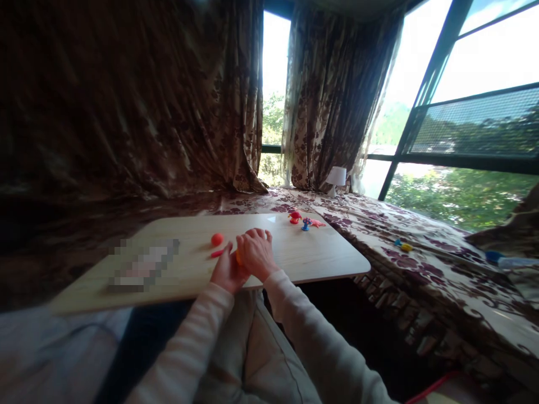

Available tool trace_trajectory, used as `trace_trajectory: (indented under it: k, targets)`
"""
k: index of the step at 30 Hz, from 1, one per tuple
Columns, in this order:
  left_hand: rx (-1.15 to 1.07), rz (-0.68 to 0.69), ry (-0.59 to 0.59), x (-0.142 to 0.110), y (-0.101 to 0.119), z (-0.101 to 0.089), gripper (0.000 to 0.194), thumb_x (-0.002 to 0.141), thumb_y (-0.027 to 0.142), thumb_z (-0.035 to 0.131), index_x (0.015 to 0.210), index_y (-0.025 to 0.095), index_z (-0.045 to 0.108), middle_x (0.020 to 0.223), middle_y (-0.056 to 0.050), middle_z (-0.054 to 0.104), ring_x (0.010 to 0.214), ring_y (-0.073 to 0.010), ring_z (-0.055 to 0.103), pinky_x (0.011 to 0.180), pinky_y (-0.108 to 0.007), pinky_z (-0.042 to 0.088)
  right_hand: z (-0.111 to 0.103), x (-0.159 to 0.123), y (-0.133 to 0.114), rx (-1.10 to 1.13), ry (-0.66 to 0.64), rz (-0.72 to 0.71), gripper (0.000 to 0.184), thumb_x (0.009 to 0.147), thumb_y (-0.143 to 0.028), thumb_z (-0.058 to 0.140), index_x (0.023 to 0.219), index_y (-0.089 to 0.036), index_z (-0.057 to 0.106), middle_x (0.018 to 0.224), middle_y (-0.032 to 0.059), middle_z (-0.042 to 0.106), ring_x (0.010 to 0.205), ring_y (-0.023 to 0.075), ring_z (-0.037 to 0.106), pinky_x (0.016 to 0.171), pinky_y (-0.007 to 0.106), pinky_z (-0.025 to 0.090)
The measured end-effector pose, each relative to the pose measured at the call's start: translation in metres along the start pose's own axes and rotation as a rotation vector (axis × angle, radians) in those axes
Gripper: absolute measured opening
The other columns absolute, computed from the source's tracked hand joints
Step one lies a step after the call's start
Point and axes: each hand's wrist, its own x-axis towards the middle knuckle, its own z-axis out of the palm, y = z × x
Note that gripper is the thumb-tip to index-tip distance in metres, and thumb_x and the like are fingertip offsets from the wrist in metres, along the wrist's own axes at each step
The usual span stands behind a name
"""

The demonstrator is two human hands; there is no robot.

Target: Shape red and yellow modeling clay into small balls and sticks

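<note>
My left hand is cupped round a small orange piece, most of it hidden by my fingers. From above, my right hand presses over the same piece with its fingers bent, so both hands are closed together. What kind of thing the piece is, I cannot make out. Just left of my hands, an orange-red ball and a short red stick-shaped piece lie on the light wooden table. Farther back stand a red toy figure and a blue toy figure, with a flat pink shape beside them.
A blurred-out flat object lies on the table's left side. Behind and to the right runs a ledge with flowered cloth, bearing a small white lamp and a yellow-and-blue item. Patterned curtains hang behind the table.
</note>
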Motion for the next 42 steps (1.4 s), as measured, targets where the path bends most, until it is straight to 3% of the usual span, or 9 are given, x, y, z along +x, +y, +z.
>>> trace_trajectory:
  k: [4,7,10,15,18,23,30,36,42]
  targets:
    - [0.027,0.161,0.061,0.001,0.003,0.000,0.032,0.085,0.044,0.046,0.081,0.016,0.060,0.059,0.000,0.061,0.054,-0.0129,0.060,0.057,-0.024,0.050,0.000,-0.002,-0.008,0.231,-0.133,-0.039,0.034,0.095,-0.028,0.031,0.077,-0.022,0.060,0.079,0.0008,0.064,0.083,0.0140,0.054,0.081,0.028,0.038]
    - [0.135,0.255,0.237,0.002,0.011,-0.002,0.039,0.083,0.046,0.049,0.056,0.018,0.047,0.035,0.007,0.040,0.028,-0.0054,0.037,0.032,-0.017,0.030,-0.004,-0.002,-0.011,0.326,-0.088,-0.059,0.034,0.095,-0.024,0.031,0.084,-0.022,0.063,0.083,0.0008,0.065,0.084,0.0130,0.056,0.083,0.027,0.040]
    - [0.208,0.240,0.332,0.002,0.020,-0.006,0.046,0.083,0.048,0.047,0.049,0.018,0.040,0.028,0.009,0.030,0.021,-0.0039,0.024,0.026,-0.016,0.016,-0.007,-0.003,-0.006,0.334,-0.010,-0.093,0.022,0.090,-0.024,0.044,0.102,-0.023,0.062,0.102,0.0038,0.063,0.099,0.0153,0.053,0.089,0.030,0.039]
    - [0.152,0.051,0.133,0.002,0.021,-0.008,0.038,0.087,0.046,0.041,0.081,0.014,0.060,0.056,-0.002,0.061,0.050,-0.0134,0.060,0.046,-0.021,0.046,0.000,-0.007,0.004,0.344,-0.082,-0.164,0.032,0.081,-0.018,0.055,0.112,-0.025,0.059,0.099,0.0041,0.065,0.101,0.0178,0.053,0.090,0.032,0.041]
    - [0.183,0.012,0.063,-0.002,0.022,-0.010,0.028,0.087,0.037,0.043,0.087,0.014,0.060,0.067,-0.005,0.066,0.058,-0.0151,0.064,0.053,-0.025,0.052,0.008,-0.007,0.010,0.516,-0.041,-0.054,0.032,0.080,-0.016,0.054,0.110,-0.025,0.061,0.096,0.0032,0.066,0.093,0.0166,0.058,0.083,0.030,0.046]
    - [0.303,-0.037,0.128,-0.009,0.023,-0.011,0.025,0.087,0.035,0.044,0.080,0.015,0.057,0.060,-0.004,0.063,0.051,-0.0158,0.064,0.050,-0.028,0.054,0.016,-0.006,0.019,0.754,0.083,0.194,0.020,0.078,-0.017,0.054,0.093,-0.018,0.067,0.090,0.0057,0.068,0.084,0.0176,0.063,0.079,0.032,0.050]
    - [0.191,0.090,0.112,-0.004,0.018,-0.008,0.011,0.085,0.018,0.049,0.081,0.013,0.058,0.060,-0.002,0.062,0.047,-0.0095,0.060,0.045,-0.017,0.050,0.011,-0.008,0.026,0.863,-0.163,0.103,0.043,0.070,-0.020,0.061,0.113,-0.018,0.060,0.105,0.0062,0.067,0.095,0.0201,0.061,0.083,0.036,0.049]
    - [0.316,0.078,0.189,-0.003,0.026,-0.017,0.014,0.085,0.018,0.049,0.077,0.012,0.059,0.054,-0.001,0.061,0.037,-0.0080,0.054,0.035,-0.016,0.044,0.015,-0.010,0.028,0.794,-0.136,0.098,0.044,0.070,-0.018,0.061,0.114,-0.019,0.059,0.106,0.0064,0.067,0.098,0.0210,0.060,0.088,0.040,0.045]
    - [0.412,-0.108,0.073,-0.005,0.031,-0.017,0.046,0.084,0.053,0.040,0.082,0.011,0.060,0.049,-0.001,0.059,0.038,-0.0128,0.056,0.035,-0.023,0.048,0.009,-0.009,0.017,0.490,-0.069,0.010,0.028,0.069,-0.011,0.060,0.095,-0.020,0.068,0.083,0.0033,0.068,0.079,0.0170,0.058,0.075,0.030,0.045]
